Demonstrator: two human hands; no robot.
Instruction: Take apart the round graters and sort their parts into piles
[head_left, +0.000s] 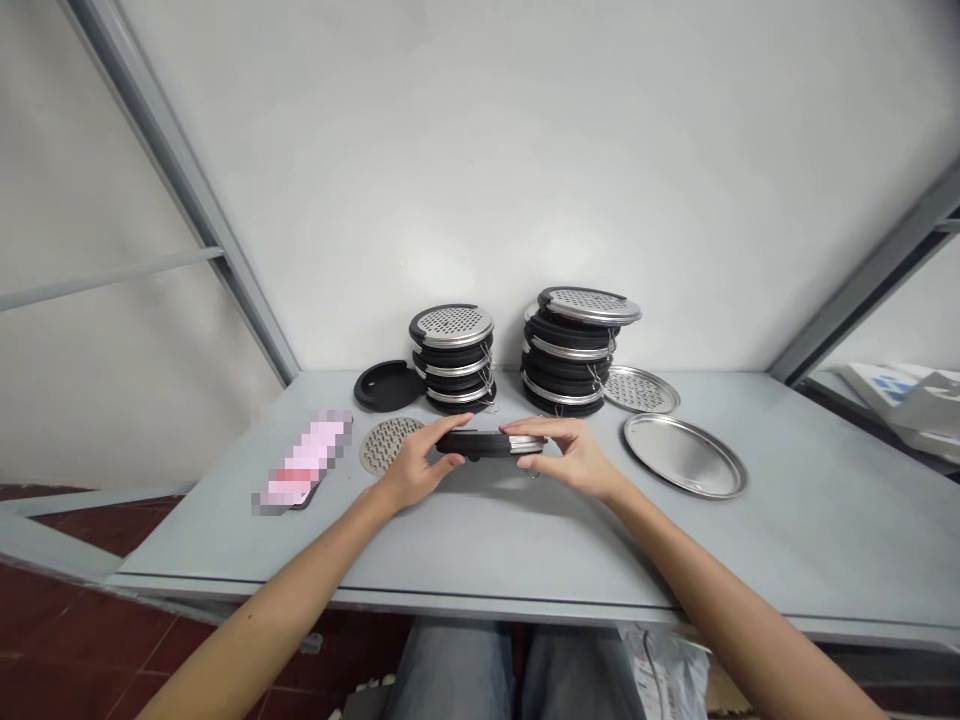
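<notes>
Between my two hands I hold a round grater (480, 443) with a black rim and a silver metal part, seen nearly edge-on above the table. My left hand (412, 465) grips its black left side, thumb below and fingers on top. On the right, my right hand (574, 455) pinches the silver side in the same way. A loose perforated metal disc (388, 446) lies just beyond my left hand. Behind the held piece stand a left stack of similar graters (454, 350) and a taller right stack (574, 350), with thin wire clips at their sides.
A black plastic ring base (386, 386) lies left of the stacks. A phone with a blurred screen (307, 460) rests on the grey table (480, 540). To the right are a perforated metal plate (641, 388) and a plain round metal tray (684, 455). A white wall (480, 150) rises behind.
</notes>
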